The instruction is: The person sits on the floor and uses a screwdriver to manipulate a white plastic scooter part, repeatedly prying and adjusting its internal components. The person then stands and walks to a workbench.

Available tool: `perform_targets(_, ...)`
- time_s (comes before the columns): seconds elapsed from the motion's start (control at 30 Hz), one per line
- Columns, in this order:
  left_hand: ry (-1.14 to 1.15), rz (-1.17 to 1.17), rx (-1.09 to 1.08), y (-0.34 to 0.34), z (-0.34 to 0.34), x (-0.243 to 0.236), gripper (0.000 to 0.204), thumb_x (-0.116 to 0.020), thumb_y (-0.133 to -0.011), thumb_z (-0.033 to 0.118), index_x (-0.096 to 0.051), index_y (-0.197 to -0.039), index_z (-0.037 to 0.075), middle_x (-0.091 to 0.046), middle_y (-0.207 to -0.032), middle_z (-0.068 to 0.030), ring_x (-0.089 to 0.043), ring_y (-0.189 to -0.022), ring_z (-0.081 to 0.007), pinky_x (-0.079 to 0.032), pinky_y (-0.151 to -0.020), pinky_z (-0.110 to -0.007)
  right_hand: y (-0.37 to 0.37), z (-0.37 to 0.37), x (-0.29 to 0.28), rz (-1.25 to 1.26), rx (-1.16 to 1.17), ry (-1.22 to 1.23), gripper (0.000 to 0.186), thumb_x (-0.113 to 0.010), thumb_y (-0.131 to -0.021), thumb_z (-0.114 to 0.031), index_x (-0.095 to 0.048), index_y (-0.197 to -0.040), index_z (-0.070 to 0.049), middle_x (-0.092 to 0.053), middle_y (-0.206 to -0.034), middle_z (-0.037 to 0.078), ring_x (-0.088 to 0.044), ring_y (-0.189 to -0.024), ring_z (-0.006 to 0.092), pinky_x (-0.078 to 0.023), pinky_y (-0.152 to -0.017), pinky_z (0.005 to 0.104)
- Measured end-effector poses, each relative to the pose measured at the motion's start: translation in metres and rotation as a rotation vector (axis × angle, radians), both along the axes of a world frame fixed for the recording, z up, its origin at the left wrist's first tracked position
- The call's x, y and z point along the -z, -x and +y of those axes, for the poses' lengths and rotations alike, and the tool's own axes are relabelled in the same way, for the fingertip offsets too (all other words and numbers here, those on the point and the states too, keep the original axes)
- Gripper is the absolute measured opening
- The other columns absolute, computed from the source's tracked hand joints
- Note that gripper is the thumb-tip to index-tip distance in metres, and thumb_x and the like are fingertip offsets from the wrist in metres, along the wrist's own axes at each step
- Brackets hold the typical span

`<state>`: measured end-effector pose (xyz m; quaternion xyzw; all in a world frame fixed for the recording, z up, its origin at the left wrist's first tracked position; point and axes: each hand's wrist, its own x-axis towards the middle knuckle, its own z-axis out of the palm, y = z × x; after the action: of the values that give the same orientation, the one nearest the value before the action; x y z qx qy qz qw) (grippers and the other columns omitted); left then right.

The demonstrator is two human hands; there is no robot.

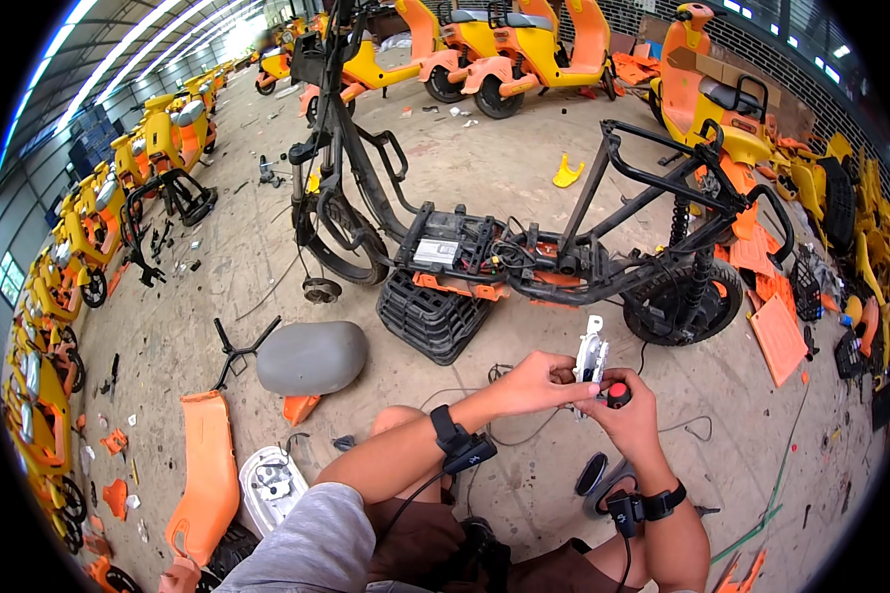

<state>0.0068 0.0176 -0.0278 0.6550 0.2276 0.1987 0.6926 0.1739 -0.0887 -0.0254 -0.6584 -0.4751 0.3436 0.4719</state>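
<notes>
My left hand (pixel 539 383) is closed on a small white plastic part (pixel 591 348), which looks like a housing with a tab on top, held upright in front of me. My right hand (pixel 631 413) comes up close beside it, closed around a screwdriver (pixel 618 393). Only the red and black end of its handle shows; the shaft and tip are hidden. The fingers of both hands nearly meet at the lower edge of the white part. Beyond them stands a stripped black scooter frame (pixel 583 267), with its rear wheel (pixel 684 304) just past the right hand.
A grey seat (pixel 311 357), a long orange panel (pixel 206 474) and a white shell (pixel 273 486) lie to my left. A black plastic basket (pixel 433 314) rests under the frame. Yellow scooters (pixel 158 138) line the left side, and body panels (pixel 860 247) pile up at right.
</notes>
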Motion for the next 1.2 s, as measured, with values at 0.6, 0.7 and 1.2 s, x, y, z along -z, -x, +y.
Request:
perform_targets(0.6,-0.155,0.089,-0.071,-0.003,-0.004,-0.003,0.040,-0.076,-0.084,0.030,-0.065,-0.104,-0.003,-0.068,-0.089,-0.0053,-0.059,-0.078,-0.0081,-0.051,-0.068,-0.026,0.018,-0.005,-0.005,-0.459,0.061,-0.176,0.049,-0.088,-0.062,-0.026,-0.064,-0.097,-0.002,-0.064,-0.093,0.011,-0.064,-0.082,0.0282,-0.052,-0.072,0.0371)
perform_targets(0.7,-0.179,0.088,-0.079,-0.003,-0.005,-0.002,0.035,-0.073,-0.086,0.027,-0.065,-0.105,-0.001,-0.068,-0.088,-0.0060,-0.060,-0.078,-0.0093,-0.051,-0.069,-0.027,0.020,-0.006,-0.005,-0.503,0.063,-0.201,0.049,-0.088,-0.062,-0.027,-0.064,-0.096,-0.002,-0.063,-0.092,0.011,-0.064,-0.080,0.0285,-0.051,-0.070,0.0381)
perform_targets(1.2,-0.192,-0.006,-0.140,-0.003,0.000,0.014,0.024,-0.061,-0.089,0.016,-0.064,-0.100,-0.004,-0.070,-0.086,-0.0101,-0.062,-0.080,-0.0120,-0.051,-0.073,-0.031,0.004,0.000,-0.001,0.085,-0.009,-0.017,0.028,-0.073,-0.085,-0.018,-0.064,-0.100,0.004,-0.065,-0.082,0.006,-0.058,-0.073,0.0114,-0.049,-0.068,0.0264)
